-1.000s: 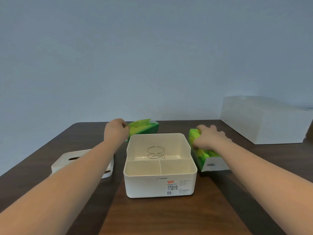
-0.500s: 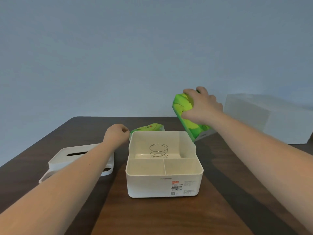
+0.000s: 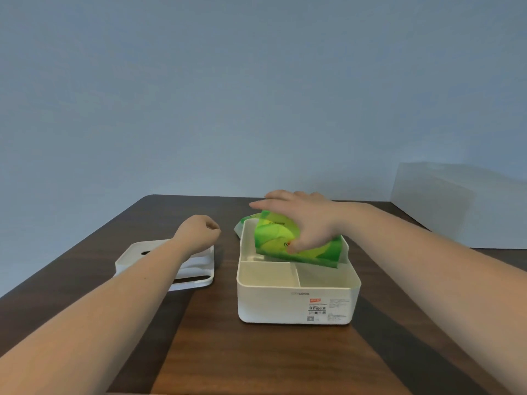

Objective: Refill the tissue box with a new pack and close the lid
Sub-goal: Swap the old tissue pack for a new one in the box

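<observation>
The white tissue box point(image 3: 296, 305) stands open in the middle of the table, with two small front compartments and a larger rear one. My right hand point(image 3: 303, 220) grips a green tissue pack point(image 3: 285, 240) and holds it tilted in the rear compartment, its right end over the divider. The spring inside is hidden by the pack. The white lid point(image 3: 196, 266) with its slot lies flat on the table to the left, partly under my left forearm. My left hand point(image 3: 198, 230) hovers as a loose fist left of the box, holding nothing.
A second green pack point(image 3: 245, 222) peeks out behind the box's back left corner. A large white box point(image 3: 445, 206) sits at the far right of the dark wooden table point(image 3: 256, 360). A plain blue-grey wall lies behind.
My right hand has brought the green pack down from above the box's right side into the rear compartment. My left hand has let go of the other pack and drawn back a little.
</observation>
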`<action>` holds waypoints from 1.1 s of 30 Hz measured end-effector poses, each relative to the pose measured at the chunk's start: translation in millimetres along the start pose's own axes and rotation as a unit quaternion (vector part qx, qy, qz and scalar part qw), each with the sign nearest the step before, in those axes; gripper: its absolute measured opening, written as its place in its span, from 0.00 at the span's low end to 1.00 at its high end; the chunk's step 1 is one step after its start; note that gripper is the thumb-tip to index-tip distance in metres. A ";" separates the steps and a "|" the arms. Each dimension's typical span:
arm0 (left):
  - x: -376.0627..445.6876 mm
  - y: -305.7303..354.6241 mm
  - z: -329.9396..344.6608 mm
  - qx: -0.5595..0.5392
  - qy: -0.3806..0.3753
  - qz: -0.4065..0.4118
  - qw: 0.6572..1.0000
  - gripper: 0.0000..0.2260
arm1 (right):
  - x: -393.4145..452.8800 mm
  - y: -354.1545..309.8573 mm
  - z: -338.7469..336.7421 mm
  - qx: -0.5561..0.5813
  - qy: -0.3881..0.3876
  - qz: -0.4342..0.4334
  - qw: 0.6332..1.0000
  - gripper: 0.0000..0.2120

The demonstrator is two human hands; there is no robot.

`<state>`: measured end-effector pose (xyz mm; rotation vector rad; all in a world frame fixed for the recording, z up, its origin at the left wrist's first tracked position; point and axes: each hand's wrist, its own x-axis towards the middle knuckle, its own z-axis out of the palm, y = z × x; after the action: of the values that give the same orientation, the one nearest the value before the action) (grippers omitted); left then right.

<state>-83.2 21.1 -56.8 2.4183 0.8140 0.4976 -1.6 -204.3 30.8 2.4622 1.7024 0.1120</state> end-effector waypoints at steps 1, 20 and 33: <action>-1.0 -2.7 -3.2 0.002 -0.001 -0.002 1.000 0.13 | 0.3 -0.6 -1.3 0.002 -0.007 0.000 1.000 0.47; -20.9 -57.7 -45.2 0.007 0.014 -0.039 0.999 0.12 | 19.5 -11.5 15.0 0.129 -0.066 0.026 0.989 0.25; -39.8 -110.2 -62.4 0.046 0.058 -0.157 0.985 0.22 | 67.4 -92.2 7.2 0.234 0.129 0.081 0.960 0.15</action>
<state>-192.5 92.9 -79.4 2.2975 1.2686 0.4878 -61.8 -109.9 7.4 3.0544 1.7906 0.0538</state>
